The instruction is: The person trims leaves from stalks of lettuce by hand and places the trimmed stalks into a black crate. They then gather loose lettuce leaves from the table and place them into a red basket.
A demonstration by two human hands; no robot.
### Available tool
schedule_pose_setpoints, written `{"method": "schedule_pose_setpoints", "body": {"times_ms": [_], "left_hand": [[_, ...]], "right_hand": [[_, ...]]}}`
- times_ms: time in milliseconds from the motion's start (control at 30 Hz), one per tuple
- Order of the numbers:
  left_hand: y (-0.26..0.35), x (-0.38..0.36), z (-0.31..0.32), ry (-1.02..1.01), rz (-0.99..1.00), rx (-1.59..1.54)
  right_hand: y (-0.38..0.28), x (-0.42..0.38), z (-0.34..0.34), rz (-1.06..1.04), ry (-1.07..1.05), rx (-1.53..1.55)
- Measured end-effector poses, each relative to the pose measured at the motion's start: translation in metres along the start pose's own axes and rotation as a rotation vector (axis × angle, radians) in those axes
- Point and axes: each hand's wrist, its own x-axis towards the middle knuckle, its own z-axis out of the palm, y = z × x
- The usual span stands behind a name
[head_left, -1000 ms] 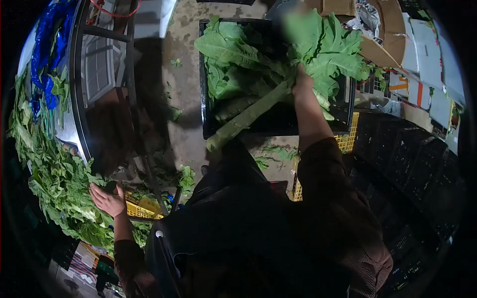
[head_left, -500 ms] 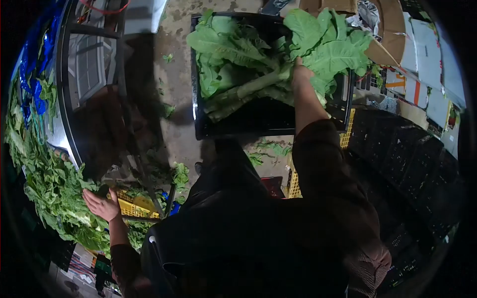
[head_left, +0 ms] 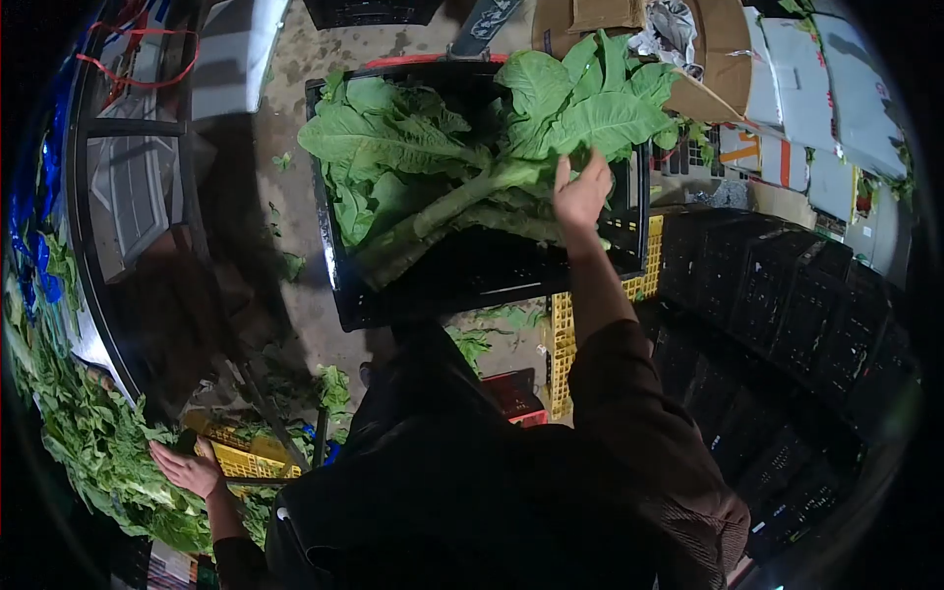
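Note:
A black crate [head_left: 472,295] lies before me with several stalks of stem lettuce [head_left: 433,214] in it, thick pale stems topped by broad green leaves. My right hand [head_left: 582,192] is over the crate's right part, just below one leafy top [head_left: 600,108]. Its fingers are apart and hold nothing. Low on the left, my left hand [head_left: 189,472] is open, palm turned up and fingers stretched. It is beside a large heap of leafy greens [head_left: 98,447] and nearest to a yellow crate [head_left: 251,460].
Stacked black crates [head_left: 777,285] stand on the right, with a yellow basket [head_left: 562,344] by my leg. A cardboard box [head_left: 723,49] is beyond the crate. A dark metal frame [head_left: 133,128] rises on the left. Loose leaves [head_left: 334,388] litter the floor.
My right hand has let go of the stem lettuce and opened, drawing slightly back from the leaves. The view has shifted, so the crate appears lower and further left. My left hand stays open.

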Motion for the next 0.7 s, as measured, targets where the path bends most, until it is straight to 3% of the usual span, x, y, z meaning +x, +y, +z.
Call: {"method": "schedule_pose_setpoints", "body": {"times_ms": [133,200,533,700], "left_hand": [[0.0,-0.002,0.003,-0.027,0.002,0.026],[0.002,0.0,0.002,-0.021,0.003,0.046],[0.001,0.002,0.004,-0.025,0.047,0.101],[-0.008,-0.005,0.016,-0.012,0.081,0.12]], "right_hand": [[0.026,0.072,0.023,-0.145,0.015,-0.199],[0.031,0.095,0.041,0.03,-0.135,-0.2],[0.051,0.109,0.113,0.189,-0.615,-0.424],[0.046,0.11,0.13,0.289,-0.705,-0.415]]}}
